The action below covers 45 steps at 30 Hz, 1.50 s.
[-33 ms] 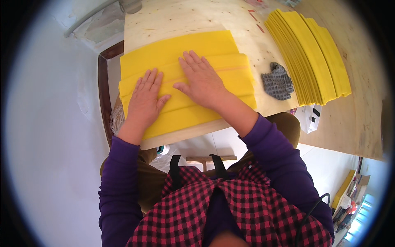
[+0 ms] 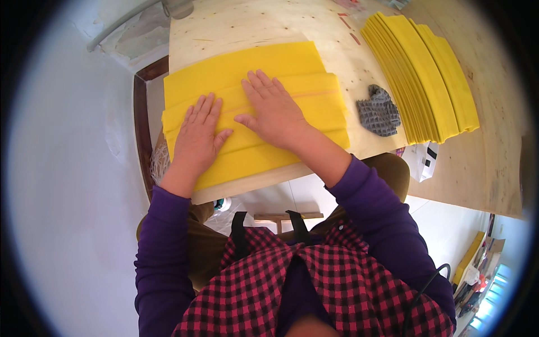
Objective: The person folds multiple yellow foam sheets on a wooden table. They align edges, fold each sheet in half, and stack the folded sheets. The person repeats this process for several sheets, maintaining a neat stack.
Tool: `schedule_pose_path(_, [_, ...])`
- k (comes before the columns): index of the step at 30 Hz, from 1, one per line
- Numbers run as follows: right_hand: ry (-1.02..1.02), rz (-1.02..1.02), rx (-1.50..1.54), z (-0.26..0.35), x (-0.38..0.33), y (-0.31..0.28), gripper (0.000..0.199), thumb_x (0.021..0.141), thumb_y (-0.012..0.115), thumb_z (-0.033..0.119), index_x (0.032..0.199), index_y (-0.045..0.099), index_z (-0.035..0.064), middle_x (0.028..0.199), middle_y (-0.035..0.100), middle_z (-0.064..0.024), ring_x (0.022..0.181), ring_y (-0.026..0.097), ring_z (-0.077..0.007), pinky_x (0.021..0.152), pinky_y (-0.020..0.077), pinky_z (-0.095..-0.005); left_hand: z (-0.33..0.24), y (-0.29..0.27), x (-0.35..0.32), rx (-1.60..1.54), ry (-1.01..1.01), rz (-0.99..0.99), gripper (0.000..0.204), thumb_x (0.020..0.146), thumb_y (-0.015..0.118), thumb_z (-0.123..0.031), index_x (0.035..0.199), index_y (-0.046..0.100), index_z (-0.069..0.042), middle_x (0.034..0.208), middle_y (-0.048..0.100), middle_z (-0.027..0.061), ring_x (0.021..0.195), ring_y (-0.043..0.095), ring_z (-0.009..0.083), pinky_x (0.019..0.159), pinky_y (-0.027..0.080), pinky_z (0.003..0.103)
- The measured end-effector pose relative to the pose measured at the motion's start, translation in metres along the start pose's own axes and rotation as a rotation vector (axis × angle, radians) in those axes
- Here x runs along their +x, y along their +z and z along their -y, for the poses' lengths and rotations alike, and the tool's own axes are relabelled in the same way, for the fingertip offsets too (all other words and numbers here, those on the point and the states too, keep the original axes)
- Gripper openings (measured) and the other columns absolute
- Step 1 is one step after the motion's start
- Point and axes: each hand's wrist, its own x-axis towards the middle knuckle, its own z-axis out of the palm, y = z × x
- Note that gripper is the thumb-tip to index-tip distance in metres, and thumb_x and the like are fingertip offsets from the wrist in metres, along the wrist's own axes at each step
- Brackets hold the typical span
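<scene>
A bright yellow cloth [image 2: 292, 128] lies in flat folded layers near the front edge of a plywood table. Its back layer reaches beyond the upper fold, and a faint orange line runs across the middle. My left hand [image 2: 196, 136] rests flat on the left part of the cloth, fingers stretched out and thumb apart. Palm down on the middle, my right hand [image 2: 273, 112] also has its fingers extended and its thumb spread to the left. Neither hand grips anything. What lies under the palms is hidden.
Folded yellow cloths [image 2: 412, 78] form a long stack on the right of the plywood table [image 2: 241, 25]. Between the two piles sits a crumpled grey checked cloth [image 2: 379, 111]. A white wall [image 2: 73, 157] borders the left side. A white bag [image 2: 421, 162] shows below the table's edge.
My right hand has shifted very slightly to the left over the cloth. The left hand and the cloth look the same.
</scene>
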Motion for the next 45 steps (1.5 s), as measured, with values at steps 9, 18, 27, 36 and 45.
schedule_pose_path(9, [0.033,0.109,-0.009,0.005,-0.005,0.008,0.076,0.093,0.045,0.051,0.144,0.029,-0.0030,0.153,0.024,-0.0188,0.144,0.018,-0.0285,0.117,0.0151,-0.0422,0.000,-0.001,0.000,-0.006,-0.021,0.027,0.060,0.093,0.054,-0.033,0.142,0.036,-0.004,0.150,0.032,0.0159,0.139,0.029,0.0318,0.114,0.022,0.042])
schedule_pose_path(18, [0.283,0.129,-0.195,-0.057,-0.031,-0.015,0.081,0.093,0.040,0.056,0.147,0.023,-0.0017,0.155,0.020,-0.0163,0.145,0.014,-0.0256,0.118,0.0115,-0.0397,0.003,0.000,-0.006,-0.021,-0.055,-0.020,0.064,0.092,0.054,-0.039,0.140,0.037,0.000,0.147,0.035,0.0191,0.138,0.031,0.0331,0.114,0.023,0.045])
schedule_pose_path(27, [0.301,0.076,-0.226,-0.064,-0.037,-0.015,0.080,0.094,0.040,0.054,0.146,0.023,-0.0033,0.154,0.021,-0.0185,0.144,0.016,-0.0277,0.117,0.0134,-0.0405,0.021,0.001,-0.019,0.059,-0.247,-0.077,0.066,0.094,0.051,-0.039,0.139,0.034,0.007,0.146,0.035,0.0240,0.138,0.030,0.0347,0.114,0.023,0.043])
schedule_pose_path(36, [0.273,0.083,-0.306,-0.074,-0.037,-0.007,0.083,0.094,0.036,0.060,0.146,0.022,-0.0027,0.154,0.021,-0.0183,0.144,0.016,-0.0278,0.117,0.0140,-0.0406,0.020,-0.001,-0.022,0.045,-0.230,-0.103,0.065,0.093,0.052,-0.040,0.138,0.037,0.006,0.145,0.037,0.0224,0.138,0.031,0.0326,0.114,0.025,0.040])
schedule_pose_path(45, [0.250,0.060,-0.302,-0.050,-0.023,-0.022,0.083,0.094,0.035,0.060,0.145,0.025,-0.0044,0.153,0.023,-0.0193,0.144,0.016,-0.0294,0.117,0.0132,-0.0433,0.022,0.003,-0.018,0.045,-0.278,-0.048,0.071,0.093,0.050,-0.045,0.139,0.035,0.007,0.147,0.035,0.0215,0.140,0.028,0.0298,0.115,0.023,0.040])
